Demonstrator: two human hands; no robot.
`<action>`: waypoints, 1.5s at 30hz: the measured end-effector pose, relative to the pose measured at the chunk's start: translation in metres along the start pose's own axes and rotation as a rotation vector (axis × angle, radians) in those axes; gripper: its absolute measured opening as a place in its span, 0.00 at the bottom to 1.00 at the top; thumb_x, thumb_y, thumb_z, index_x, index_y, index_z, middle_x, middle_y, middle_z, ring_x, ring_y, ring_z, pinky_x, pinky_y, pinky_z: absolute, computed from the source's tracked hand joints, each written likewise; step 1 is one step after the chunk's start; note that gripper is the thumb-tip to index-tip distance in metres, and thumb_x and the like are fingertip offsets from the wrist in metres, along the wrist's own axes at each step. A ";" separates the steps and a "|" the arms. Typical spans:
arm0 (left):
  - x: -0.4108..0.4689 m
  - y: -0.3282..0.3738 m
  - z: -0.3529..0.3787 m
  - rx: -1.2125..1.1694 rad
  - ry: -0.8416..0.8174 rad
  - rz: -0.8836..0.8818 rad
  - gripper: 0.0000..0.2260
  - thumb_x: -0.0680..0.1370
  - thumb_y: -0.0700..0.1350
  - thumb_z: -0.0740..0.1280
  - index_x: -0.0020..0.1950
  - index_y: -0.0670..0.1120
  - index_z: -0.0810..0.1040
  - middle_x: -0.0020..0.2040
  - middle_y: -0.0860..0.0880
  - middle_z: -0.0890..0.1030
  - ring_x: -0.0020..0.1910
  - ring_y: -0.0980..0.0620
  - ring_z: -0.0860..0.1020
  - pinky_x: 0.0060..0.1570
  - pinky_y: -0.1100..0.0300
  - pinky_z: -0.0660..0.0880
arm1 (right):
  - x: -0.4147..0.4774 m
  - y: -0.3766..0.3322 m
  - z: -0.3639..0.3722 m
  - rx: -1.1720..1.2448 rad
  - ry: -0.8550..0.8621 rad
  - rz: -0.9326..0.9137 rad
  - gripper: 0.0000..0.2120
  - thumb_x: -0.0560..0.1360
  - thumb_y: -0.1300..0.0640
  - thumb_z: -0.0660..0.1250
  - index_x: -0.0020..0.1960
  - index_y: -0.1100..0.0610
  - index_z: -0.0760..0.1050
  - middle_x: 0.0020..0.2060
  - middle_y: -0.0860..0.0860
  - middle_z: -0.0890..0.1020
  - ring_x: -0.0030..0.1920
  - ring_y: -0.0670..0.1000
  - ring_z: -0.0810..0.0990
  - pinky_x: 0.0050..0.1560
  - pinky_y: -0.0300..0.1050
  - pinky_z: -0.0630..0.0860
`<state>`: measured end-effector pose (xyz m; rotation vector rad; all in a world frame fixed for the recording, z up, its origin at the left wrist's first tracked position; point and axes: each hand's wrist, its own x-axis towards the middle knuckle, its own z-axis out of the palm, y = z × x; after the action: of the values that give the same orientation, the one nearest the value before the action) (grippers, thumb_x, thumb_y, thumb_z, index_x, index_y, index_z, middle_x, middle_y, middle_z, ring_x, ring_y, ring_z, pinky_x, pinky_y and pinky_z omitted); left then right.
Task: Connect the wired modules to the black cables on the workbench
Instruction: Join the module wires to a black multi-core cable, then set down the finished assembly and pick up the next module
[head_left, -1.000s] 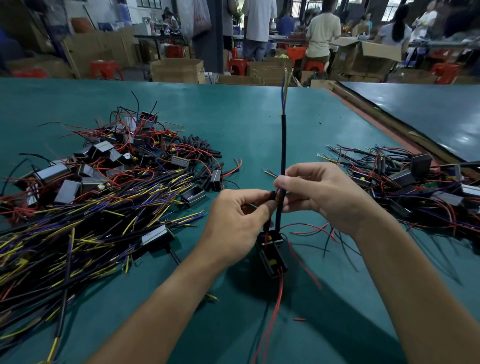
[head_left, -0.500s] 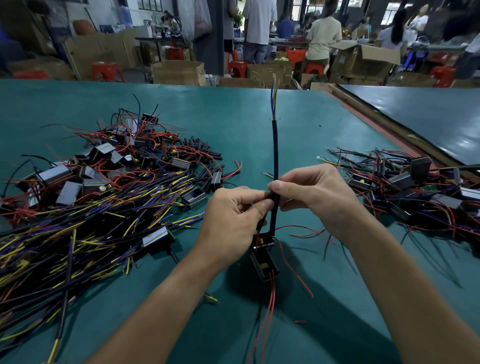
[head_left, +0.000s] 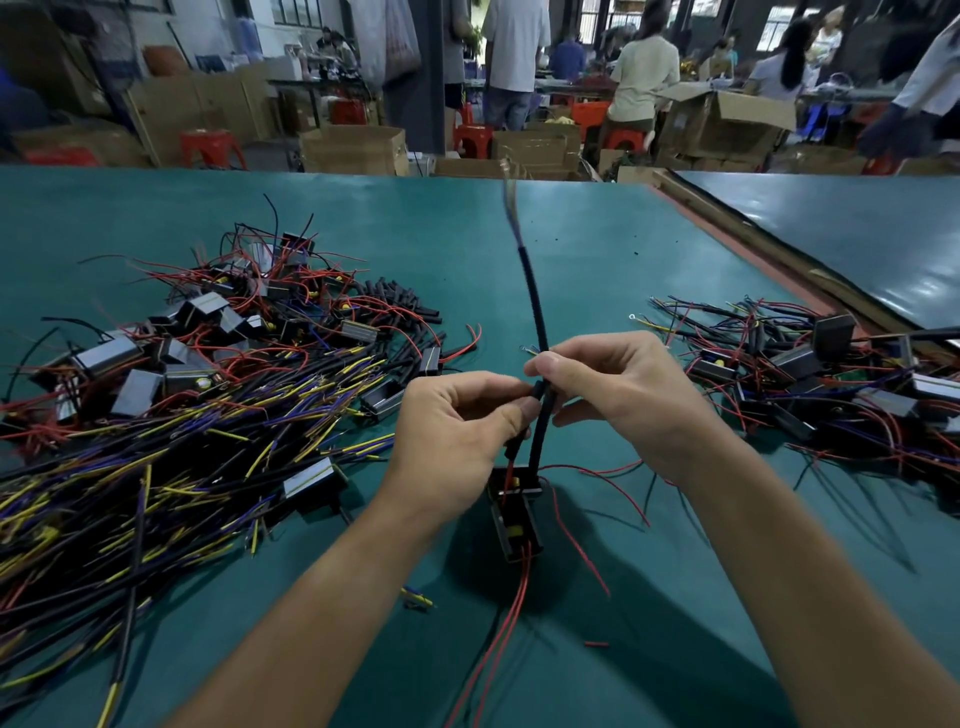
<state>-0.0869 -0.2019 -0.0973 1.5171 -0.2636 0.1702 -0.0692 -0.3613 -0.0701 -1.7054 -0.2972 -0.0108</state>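
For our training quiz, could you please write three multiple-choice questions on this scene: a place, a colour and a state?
1. Where is the module being connected?
A. In the right-side pile.
B. Just below the left hand and right hand.
C. On a cardboard box.

2. What colour are the wires trailing from it towards the camera?
A. White.
B. Green.
C. Red.

3. How is the black cable held?
A. Pinched in the hands, rising upward.
B. Lying flat.
C. Coiled.

Answers: 1B, it shows directly under both hands; 2C, plainly red; 3A, both hands pinch it.
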 end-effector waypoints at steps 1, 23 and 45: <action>0.001 0.001 -0.001 -0.037 0.009 -0.016 0.08 0.72 0.31 0.71 0.41 0.44 0.84 0.34 0.49 0.84 0.32 0.56 0.80 0.35 0.65 0.77 | 0.000 0.001 0.000 0.001 -0.036 0.004 0.06 0.77 0.61 0.69 0.46 0.63 0.83 0.33 0.54 0.83 0.35 0.49 0.80 0.37 0.40 0.80; 0.015 -0.007 -0.016 -0.098 0.224 -0.207 0.09 0.73 0.42 0.74 0.40 0.41 0.75 0.27 0.48 0.78 0.24 0.55 0.76 0.26 0.65 0.75 | 0.003 -0.026 -0.019 -0.148 0.121 -0.041 0.09 0.75 0.66 0.69 0.39 0.60 0.72 0.31 0.53 0.81 0.31 0.48 0.78 0.29 0.38 0.76; 0.016 -0.010 -0.016 0.143 0.045 -0.211 0.12 0.69 0.31 0.66 0.50 0.42 0.73 0.30 0.48 0.81 0.29 0.49 0.75 0.36 0.54 0.76 | 0.061 0.015 -0.065 -1.258 0.127 0.135 0.21 0.74 0.54 0.64 0.67 0.54 0.72 0.62 0.57 0.76 0.63 0.59 0.73 0.62 0.50 0.69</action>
<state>-0.0679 -0.1871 -0.1031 1.6694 -0.0558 0.0559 0.0029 -0.4149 -0.0635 -2.9522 -0.0503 -0.2504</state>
